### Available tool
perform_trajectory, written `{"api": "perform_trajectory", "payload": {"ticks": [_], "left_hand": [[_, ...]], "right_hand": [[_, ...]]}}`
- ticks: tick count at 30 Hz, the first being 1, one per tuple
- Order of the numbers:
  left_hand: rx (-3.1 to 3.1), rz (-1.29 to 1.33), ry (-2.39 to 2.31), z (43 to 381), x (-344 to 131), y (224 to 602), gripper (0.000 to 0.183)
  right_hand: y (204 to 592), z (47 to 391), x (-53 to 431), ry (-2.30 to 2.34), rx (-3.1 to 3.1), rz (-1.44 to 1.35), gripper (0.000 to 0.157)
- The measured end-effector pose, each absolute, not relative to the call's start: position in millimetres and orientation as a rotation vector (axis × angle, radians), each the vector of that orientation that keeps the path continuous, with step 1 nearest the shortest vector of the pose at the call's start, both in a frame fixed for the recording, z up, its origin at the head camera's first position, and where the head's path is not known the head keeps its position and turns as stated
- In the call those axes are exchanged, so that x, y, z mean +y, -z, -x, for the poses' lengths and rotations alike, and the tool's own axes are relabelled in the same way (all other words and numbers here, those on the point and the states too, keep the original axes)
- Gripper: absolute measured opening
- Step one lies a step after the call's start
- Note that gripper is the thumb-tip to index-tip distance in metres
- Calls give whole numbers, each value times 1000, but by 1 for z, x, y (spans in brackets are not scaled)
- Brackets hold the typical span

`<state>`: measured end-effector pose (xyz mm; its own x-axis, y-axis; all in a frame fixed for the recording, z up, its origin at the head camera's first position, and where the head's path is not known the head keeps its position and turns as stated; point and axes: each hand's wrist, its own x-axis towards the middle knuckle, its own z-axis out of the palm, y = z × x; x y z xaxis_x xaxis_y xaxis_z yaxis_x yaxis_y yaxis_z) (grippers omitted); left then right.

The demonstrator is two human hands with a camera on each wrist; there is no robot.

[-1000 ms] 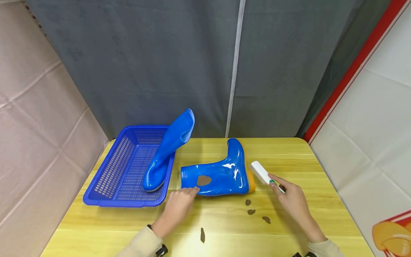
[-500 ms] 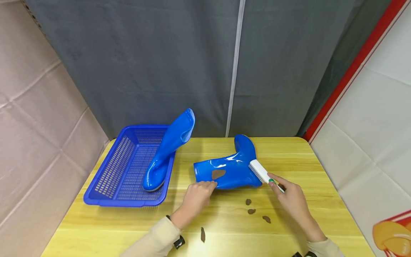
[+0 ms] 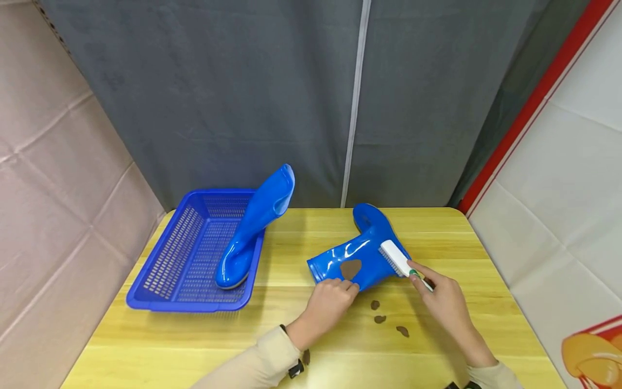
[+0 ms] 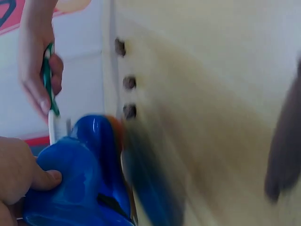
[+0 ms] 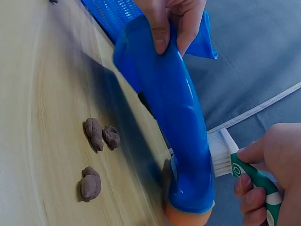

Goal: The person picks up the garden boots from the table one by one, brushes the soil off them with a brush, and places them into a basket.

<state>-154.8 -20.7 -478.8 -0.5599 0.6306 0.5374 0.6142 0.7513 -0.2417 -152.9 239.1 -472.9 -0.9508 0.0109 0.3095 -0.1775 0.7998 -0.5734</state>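
A glossy blue rain boot (image 3: 371, 243) with an orange sole (image 5: 188, 215) is held over the table, toe pointing to the back. On its shaft is a brown mud patch (image 3: 351, 269). My left hand (image 3: 328, 303) grips the shaft near its open end, and the thumb (image 4: 49, 178) presses on the blue surface in the left wrist view. My right hand (image 3: 443, 300) holds a white and green brush (image 3: 394, 258) by its handle (image 5: 256, 179). The bristles (image 5: 218, 153) meet the boot around the ankle and heel.
A blue plastic basket (image 3: 184, 307) stands at the left of the wooden table (image 3: 194, 351), with a second blue boot (image 3: 250, 232) leaning inside it. Brown mud clumps (image 3: 380, 319) lie in front of the held boot, and another clump (image 3: 306, 356) sits beside the left wrist.
My left hand has moved the boot right and tilted it, bringing it against the brush. The sole has turned away from the head view. My right hand has hardly moved.
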Motion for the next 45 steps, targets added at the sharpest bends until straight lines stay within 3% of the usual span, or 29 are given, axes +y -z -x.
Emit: {"api": "perform_trajectory", "payload": {"ticks": [35,45], "left_hand": [[-2677,746,-84,129,-15,516,7],[-2788,760,263,134,-30,509,34]], "right_hand": [[483,152,236,-871,-2861,-91,34],[485,152,237,-885,-2858,-88,34]]}}
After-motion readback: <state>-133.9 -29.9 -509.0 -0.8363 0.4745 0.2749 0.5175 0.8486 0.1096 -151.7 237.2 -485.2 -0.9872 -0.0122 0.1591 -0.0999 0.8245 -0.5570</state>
